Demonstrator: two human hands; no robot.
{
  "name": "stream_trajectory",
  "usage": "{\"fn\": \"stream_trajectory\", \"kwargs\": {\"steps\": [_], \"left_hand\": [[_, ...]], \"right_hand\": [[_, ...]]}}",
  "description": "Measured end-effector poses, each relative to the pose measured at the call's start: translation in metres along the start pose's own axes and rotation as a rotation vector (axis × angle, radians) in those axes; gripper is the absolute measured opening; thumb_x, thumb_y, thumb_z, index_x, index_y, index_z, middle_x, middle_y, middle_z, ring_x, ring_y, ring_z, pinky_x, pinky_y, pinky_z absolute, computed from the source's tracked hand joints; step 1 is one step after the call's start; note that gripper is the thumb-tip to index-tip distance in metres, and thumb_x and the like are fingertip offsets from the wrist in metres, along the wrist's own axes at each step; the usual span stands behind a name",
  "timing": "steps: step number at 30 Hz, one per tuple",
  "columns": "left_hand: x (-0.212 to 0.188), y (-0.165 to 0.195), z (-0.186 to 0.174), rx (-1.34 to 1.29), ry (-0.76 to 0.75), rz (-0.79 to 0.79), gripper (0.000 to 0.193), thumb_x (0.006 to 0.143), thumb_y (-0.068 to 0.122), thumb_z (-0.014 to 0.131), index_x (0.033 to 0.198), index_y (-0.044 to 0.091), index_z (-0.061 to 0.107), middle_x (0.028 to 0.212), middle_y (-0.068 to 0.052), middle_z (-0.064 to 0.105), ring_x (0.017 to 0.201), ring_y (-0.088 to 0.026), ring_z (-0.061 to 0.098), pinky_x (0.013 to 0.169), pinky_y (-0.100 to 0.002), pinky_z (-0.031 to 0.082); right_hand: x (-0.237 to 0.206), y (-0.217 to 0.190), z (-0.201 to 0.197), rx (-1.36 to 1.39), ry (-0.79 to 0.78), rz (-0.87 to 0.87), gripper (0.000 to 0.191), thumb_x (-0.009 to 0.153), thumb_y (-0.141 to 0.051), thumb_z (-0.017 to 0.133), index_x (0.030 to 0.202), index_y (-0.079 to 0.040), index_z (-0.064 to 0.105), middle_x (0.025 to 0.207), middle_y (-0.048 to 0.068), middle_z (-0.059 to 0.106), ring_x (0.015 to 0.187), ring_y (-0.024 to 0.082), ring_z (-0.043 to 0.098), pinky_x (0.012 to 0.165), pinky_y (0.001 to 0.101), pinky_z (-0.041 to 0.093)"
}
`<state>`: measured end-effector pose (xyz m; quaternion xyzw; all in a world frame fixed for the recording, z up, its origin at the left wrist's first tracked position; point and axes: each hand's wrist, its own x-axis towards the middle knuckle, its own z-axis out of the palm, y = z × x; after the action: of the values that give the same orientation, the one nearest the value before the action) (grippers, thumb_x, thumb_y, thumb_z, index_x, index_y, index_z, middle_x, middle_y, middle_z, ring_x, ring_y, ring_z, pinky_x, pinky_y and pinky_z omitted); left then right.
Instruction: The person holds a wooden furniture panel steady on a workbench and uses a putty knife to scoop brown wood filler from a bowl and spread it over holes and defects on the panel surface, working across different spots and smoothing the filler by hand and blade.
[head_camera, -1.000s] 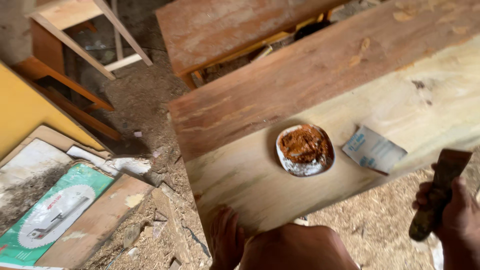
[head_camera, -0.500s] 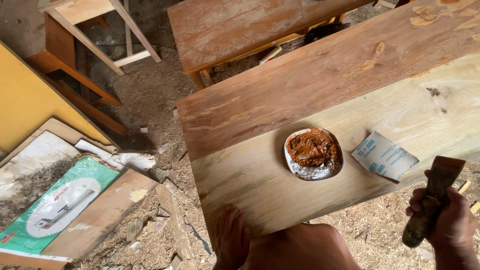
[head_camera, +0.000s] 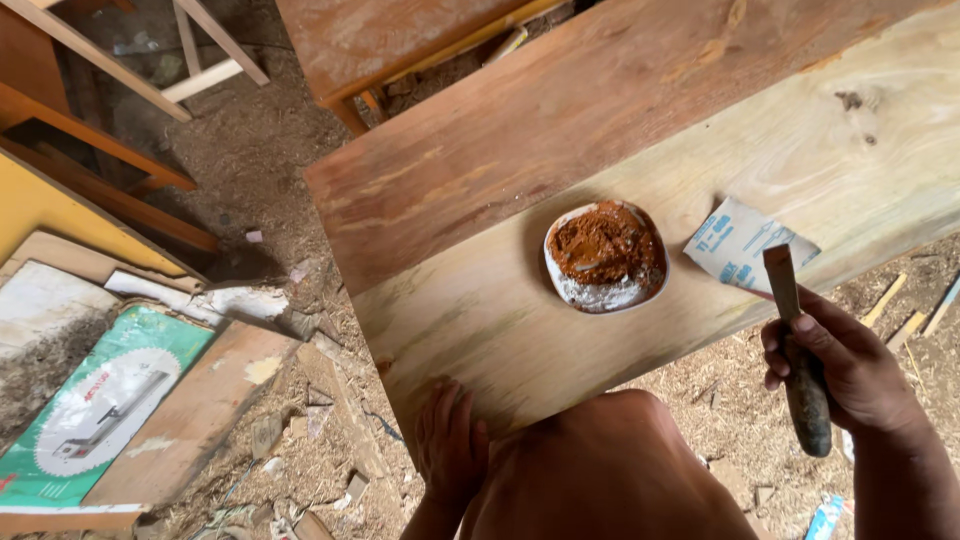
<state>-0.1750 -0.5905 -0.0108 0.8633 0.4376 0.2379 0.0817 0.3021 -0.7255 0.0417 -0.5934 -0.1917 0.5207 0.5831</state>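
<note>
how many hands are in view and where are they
2. The left hand rests flat on the near edge of the plank. The right hand grips a chisel beside the sandpaper.

Right hand (head_camera: 845, 370) higher now, closer to plank (head_camera: 500, 320). Tool (head_camera: 797, 345) in it was below plank edge, off to side; now flat tip up over edge, just beside paper sheet (head_camera: 745, 240). Thumb lies along handle now. View slid a bit: bowl (head_camera: 606, 257) of brown paste and paper sit more to right, lower
</note>
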Motion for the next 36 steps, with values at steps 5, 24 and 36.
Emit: {"fn": "stream_trajectory", "kwargs": {"steps": [5,24,36], "left_hand": [[0.014,0.011,-0.008,-0.184,0.002,0.007,0.042,0.095,0.024,0.055,0.128,0.0,0.061,0.138,-0.025,0.058,0.132,-0.044,0.052,0.11,-0.055,0.04],[0.138,0.069,0.075,-0.603,-0.255,-0.271,0.043,0.098,0.01,0.058,0.14,0.002,0.054,0.09,-0.018,0.073,0.08,-0.032,0.073,0.075,-0.046,0.057],[0.197,0.079,0.08,-0.561,-0.356,-0.369,0.054,0.106,0.026,0.049,0.158,0.023,0.036,0.112,-0.02,0.072,0.093,-0.044,0.071,0.083,-0.059,0.054]], "right_hand": [[-0.003,-0.02,0.022,-0.066,0.069,0.105,0.053,0.105,-0.037,0.052,0.137,0.005,0.055,0.087,0.016,0.067,0.059,0.02,0.057,0.051,0.0378,0.054],[-0.004,0.038,0.068,0.344,-0.024,0.075,0.056,0.107,-0.051,0.048,0.131,0.0,0.052,0.08,0.01,0.063,0.057,0.018,0.059,0.047,0.0338,0.052],[0.091,0.048,0.078,0.087,-0.026,0.099,0.056,0.106,-0.066,0.05,0.12,-0.013,0.058,0.066,0.003,0.048,0.052,0.019,0.048,0.048,0.0359,0.044]]}}
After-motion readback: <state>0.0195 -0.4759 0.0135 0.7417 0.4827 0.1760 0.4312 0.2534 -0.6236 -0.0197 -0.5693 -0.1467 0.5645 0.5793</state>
